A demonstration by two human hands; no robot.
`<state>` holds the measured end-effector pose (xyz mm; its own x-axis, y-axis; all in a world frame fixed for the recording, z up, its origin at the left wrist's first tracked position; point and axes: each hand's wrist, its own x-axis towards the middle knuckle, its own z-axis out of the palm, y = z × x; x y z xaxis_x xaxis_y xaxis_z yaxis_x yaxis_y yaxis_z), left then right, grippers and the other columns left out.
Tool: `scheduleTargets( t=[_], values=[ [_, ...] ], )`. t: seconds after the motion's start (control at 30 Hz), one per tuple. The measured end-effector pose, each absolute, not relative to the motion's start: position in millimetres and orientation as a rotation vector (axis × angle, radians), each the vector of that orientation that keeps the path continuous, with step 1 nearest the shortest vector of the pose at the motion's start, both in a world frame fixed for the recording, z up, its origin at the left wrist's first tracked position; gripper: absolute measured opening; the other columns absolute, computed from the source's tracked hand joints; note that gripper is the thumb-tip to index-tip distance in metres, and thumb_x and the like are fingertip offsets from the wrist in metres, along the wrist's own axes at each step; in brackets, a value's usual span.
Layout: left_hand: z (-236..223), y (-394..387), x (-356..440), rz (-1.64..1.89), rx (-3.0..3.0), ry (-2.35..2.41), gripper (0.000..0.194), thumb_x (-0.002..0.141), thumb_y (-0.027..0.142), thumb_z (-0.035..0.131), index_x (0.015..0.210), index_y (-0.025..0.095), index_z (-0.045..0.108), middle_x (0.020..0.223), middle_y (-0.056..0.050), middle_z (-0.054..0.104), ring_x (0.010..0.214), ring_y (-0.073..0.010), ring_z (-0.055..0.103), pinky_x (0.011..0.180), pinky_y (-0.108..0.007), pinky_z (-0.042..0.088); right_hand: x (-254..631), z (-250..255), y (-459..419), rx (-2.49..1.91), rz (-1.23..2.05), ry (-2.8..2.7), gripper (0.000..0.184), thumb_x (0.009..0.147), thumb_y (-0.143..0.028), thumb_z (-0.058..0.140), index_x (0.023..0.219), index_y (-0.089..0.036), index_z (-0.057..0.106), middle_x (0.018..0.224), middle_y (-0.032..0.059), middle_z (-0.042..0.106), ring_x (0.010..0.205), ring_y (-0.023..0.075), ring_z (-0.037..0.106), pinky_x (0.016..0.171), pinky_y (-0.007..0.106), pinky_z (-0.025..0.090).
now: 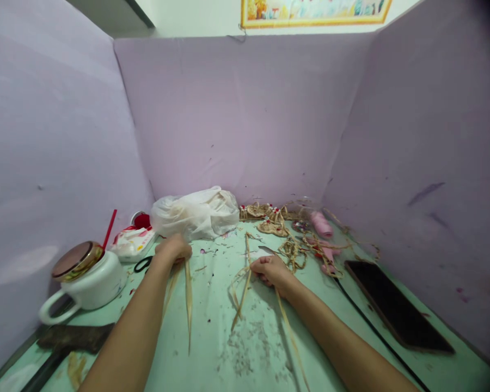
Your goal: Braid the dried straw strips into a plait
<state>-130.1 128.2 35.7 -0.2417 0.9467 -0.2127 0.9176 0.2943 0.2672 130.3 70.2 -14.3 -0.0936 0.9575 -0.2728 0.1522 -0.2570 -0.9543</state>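
My left hand (175, 249) is closed around flat straw strips (188, 307), whose ends hang down toward the table. In front of the white plastic bag (196, 213), this hand sits near a black scissors handle (142, 264). My right hand (270, 270) pinches a thin straw braid (247, 247) near its loose strands. Some strands (240, 305) fan out left of the fingers, and one long strand (292, 337) trails below the wrist toward me. Just behind the right hand lie a pointed blade (266, 250) and a coil of braided straw cord (292, 255).
Woven straw pieces (273, 227) lie at the back, beside a pink thread spool (322, 224). A pink tool (330, 253) trails a black cable (375, 326). A dark phone-like slab (398, 305) lies right. Left are a lidded white mug (100, 283) and a hammer-like tool (75, 337).
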Motion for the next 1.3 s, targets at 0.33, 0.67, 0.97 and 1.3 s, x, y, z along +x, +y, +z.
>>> scheduleTargets(
  t=[0.33,0.67,0.97,1.3],
  values=[
    [54,111,-83,0.263,1.795,1.604,0.01,0.051,0.021,0.052,0.056,0.014,0.056,0.048,0.0,0.051,0.04,-0.0089,0.041,0.039,-0.02,0.027,129,-9,68,-1.445,1.446,-1.233,0.006,0.054,-0.018,0.052,0.051,-0.013,0.05,0.038,-0.0056,0.042,0.03,0.0028,0.025,0.031,0.018,0.012],
    [32,95,-26,0.209,1.71,1.365,0.011,0.048,0.022,0.056,0.054,0.014,0.055,0.037,0.006,0.039,0.035,-0.0062,0.032,0.036,-0.019,0.021,129,-4,66,-1.417,1.45,-1.228,0.009,0.057,-0.017,0.053,0.05,-0.013,0.049,0.036,-0.0061,0.041,0.03,0.0026,0.025,0.032,0.018,0.015],
    [36,91,-20,0.264,1.728,1.391,0.016,0.054,0.027,0.053,0.057,0.012,0.058,0.041,0.003,0.045,0.035,-0.006,0.034,0.035,-0.019,0.022,129,-4,67,-1.441,1.447,-1.219,0.007,0.058,-0.014,0.051,0.051,-0.013,0.05,0.035,-0.0063,0.041,0.031,0.003,0.026,0.032,0.018,0.016],
    [28,94,-13,0.359,1.79,1.349,0.017,0.051,0.016,0.052,0.062,0.009,0.064,0.039,0.003,0.044,0.036,-0.0067,0.037,0.038,-0.019,0.03,130,-7,69,-1.431,1.458,-1.218,0.006,0.058,-0.014,0.051,0.052,-0.013,0.051,0.037,-0.0059,0.043,0.031,0.0032,0.027,0.032,0.018,0.017]
  ],
)
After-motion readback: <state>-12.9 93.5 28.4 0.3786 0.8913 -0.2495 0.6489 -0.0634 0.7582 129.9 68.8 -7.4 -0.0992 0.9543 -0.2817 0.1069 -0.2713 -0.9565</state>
